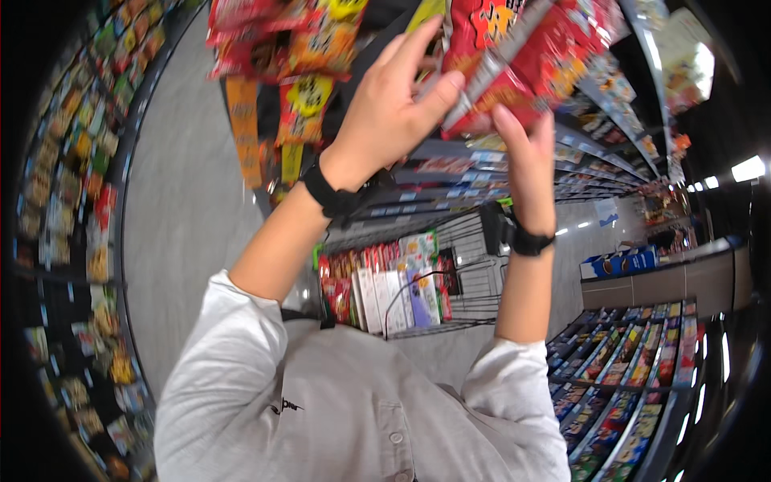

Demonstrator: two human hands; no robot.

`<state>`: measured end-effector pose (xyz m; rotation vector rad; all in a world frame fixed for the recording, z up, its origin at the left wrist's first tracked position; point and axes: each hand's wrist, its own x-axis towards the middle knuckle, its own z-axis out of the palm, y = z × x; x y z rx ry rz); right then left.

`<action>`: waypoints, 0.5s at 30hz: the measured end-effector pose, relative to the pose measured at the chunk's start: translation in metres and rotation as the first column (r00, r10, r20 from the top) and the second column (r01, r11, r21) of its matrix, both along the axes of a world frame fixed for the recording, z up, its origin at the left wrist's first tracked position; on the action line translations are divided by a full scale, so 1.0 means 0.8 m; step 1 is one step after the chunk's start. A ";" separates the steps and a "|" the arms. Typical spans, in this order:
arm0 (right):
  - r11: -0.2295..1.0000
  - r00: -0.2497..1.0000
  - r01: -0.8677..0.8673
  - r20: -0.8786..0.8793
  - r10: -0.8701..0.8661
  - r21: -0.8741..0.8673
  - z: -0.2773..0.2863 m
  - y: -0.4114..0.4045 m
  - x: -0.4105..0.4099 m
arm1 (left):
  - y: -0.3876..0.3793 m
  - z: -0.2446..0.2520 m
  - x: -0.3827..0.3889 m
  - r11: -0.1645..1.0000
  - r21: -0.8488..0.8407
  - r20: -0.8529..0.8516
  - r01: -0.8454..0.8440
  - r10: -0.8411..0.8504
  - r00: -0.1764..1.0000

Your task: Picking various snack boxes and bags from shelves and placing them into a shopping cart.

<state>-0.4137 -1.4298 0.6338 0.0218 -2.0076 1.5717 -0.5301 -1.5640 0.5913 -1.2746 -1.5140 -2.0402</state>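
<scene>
A glossy red snack packet (512, 81) with a silver seam sits tilted at the top, partly cut off by the picture's edge. My right hand (530, 150) grips its lower edge, the thumb against the front and some fingers hidden. To its left, my left hand (391, 102) has its thumb at the packet's left edge and its index finger stretched upward. Whether the left fingers pinch the packet cannot be told. Beside that hand, red and orange snack packets (322, 48) hang or stand in a display, blurred in part. Both wrists wear black straps.
Below my hands stands a wire shopping cart (470, 241) holding red packets (337, 295) and white boxes (385, 295). Stocked shelves (78, 156) line the left aisle, with grey floor (174, 120) alongside. More shelves (626, 349) and a counter (662, 283) are at right.
</scene>
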 end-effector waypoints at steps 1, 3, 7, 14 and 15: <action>0.999 0.995 0.014 0.099 -0.010 -0.031 -0.017 -0.008 0.025 | -0.006 -0.024 0.016 0.993 -0.058 0.149 0.104 -0.094 0.984; 0.999 0.976 0.011 0.220 0.000 -0.047 -0.075 -0.016 0.057 | -0.031 -0.081 0.030 0.903 -0.319 0.317 0.286 -0.183 0.931; 0.990 0.791 0.018 0.608 0.070 -0.138 -0.267 -0.022 0.114 | -0.068 -0.259 0.072 0.589 -0.203 0.861 0.782 -0.274 0.429; 0.956 0.566 0.075 0.802 0.192 -0.282 -0.567 -0.083 0.228 | -0.111 -0.515 0.168 0.331 0.133 0.966 0.934 0.168 -0.197; 0.977 0.514 0.054 0.844 0.151 -0.208 -0.592 -0.089 0.239 | -0.116 -0.544 0.186 0.406 0.170 0.942 0.898 0.200 -0.269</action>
